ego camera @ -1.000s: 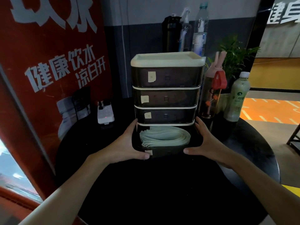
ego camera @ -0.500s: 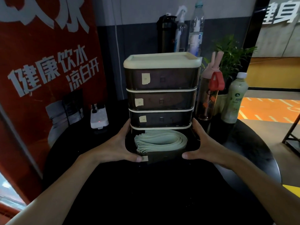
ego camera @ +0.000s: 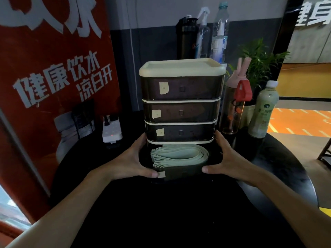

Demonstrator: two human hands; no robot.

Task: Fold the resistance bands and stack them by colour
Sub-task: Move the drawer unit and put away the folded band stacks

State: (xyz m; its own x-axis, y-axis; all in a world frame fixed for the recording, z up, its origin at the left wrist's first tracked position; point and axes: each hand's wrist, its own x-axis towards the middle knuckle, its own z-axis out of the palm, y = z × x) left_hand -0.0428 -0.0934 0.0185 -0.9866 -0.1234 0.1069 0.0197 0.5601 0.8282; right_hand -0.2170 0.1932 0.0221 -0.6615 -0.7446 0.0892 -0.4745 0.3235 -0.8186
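A small cabinet of stacked dark drawers point(ego camera: 180, 88) with a cream top stands on the black round table point(ego camera: 161, 212). Its bottom drawer point(ego camera: 180, 171) is pulled out toward me. Inside lies a pile of folded pale green resistance bands point(ego camera: 179, 155). My left hand point(ego camera: 133, 162) grips the drawer's left side, thumb on the front next to a paper label. My right hand point(ego camera: 224, 161) grips the right side, thumb on the front edge. The three upper drawers are closed, each with a small label.
A white power strip point(ego camera: 112, 129) sits left of the cabinet by a red banner point(ego camera: 44, 77). Right of it stand a pink-capped bottle point(ego camera: 234, 108) and a pale green bottle point(ego camera: 263, 110). Behind are taller bottles point(ego camera: 202, 36) and a plant point(ego camera: 258, 58).
The drawer has slid slightly inward between my hands, showing a little less of the bands. My head view shifted a bit to the right.
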